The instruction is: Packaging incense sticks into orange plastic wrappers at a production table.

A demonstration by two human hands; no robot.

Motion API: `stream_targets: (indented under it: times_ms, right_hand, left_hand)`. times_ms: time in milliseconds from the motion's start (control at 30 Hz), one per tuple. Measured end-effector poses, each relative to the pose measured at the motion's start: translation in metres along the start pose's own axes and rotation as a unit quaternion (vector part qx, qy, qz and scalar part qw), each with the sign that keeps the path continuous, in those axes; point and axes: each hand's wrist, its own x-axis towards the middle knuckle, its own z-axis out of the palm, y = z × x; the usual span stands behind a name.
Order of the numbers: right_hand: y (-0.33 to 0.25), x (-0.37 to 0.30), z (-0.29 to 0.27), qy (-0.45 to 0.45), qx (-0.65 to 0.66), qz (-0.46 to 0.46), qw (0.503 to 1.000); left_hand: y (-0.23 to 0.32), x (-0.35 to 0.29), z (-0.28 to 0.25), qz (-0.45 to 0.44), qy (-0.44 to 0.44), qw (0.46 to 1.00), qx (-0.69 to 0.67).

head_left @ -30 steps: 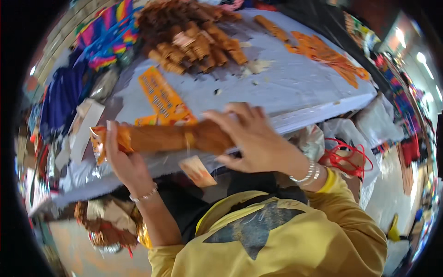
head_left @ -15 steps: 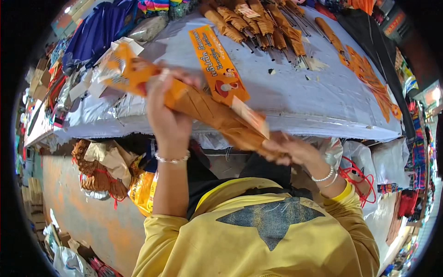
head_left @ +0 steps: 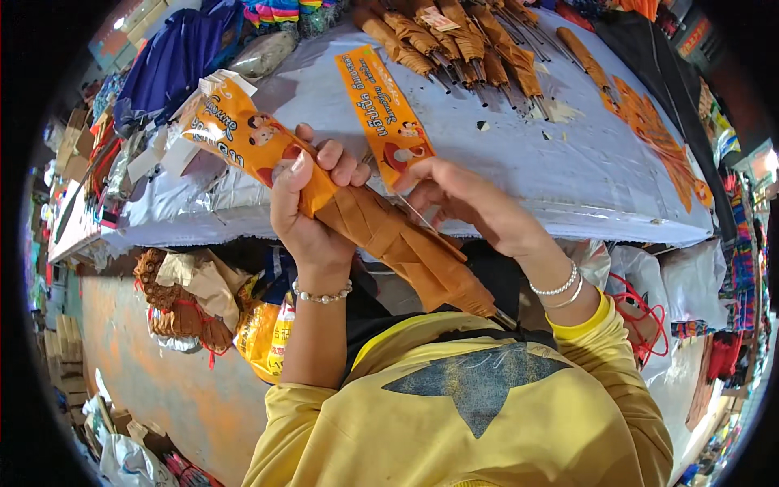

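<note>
A furled brown umbrella (head_left: pixel 389 231) slants across in front of me. Its far-left end is covered by an orange printed sleeve (head_left: pixel 243 130), and its near-right end is close to my shirt, where a dark rod shows. My left hand (head_left: pixel 316 187) is closed round the umbrella where the sleeve meets the brown cloth. Above the umbrella's middle is my right hand (head_left: pixel 479 199), its fingers loosely bent and apart. A thin white line (head_left: pixel 415 213) runs below its fingertips; whether they touch it I cannot tell. Just beyond lies a flat orange printed sleeve (head_left: pixel 377 105) on the table.
Several furled brown umbrellas (head_left: pixel 458 45) lie at the back of the pale-covered table (head_left: pixel 503 174). More orange sleeves (head_left: pixel 649 134) are at the right, and dark blue cloth (head_left: pixel 174 61) at the far left. Bundled brown items (head_left: pixel 182 316) and a yellow bag (head_left: pixel 264 333) sit below the edge.
My right hand has left the umbrella's near end and moved up and left over its middle. The umbrella's near end has swung toward me. The pale tag seen along it earlier no longer shows clearly.
</note>
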Motion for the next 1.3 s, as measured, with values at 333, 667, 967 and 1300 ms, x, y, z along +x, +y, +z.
stream_targets:
  times_ms: [333,667,967,1300]
  right_hand:
    - [0.022,0.008,0.032,0.131,-0.504,-0.268,0.811]
    - [0.03,0.007,0.025,0.024,-0.314,-0.052,0.948]
    - [0.027,0.006,0.045,0.134,-0.443,-0.101,0.881]
    - [0.016,-0.018,0.038,0.16,-0.366,-0.182,0.899]
  left_hand:
    - [-0.004,-0.005,-0.003,0.082,0.054,0.994,0.053]
    - [-0.008,-0.008,-0.007,0.093,0.055,0.994,0.022]
    - [-0.042,-0.027,0.011,0.045,0.162,0.974,0.151]
    - [-0.004,0.0,0.005,0.073,0.114,0.974,0.184]
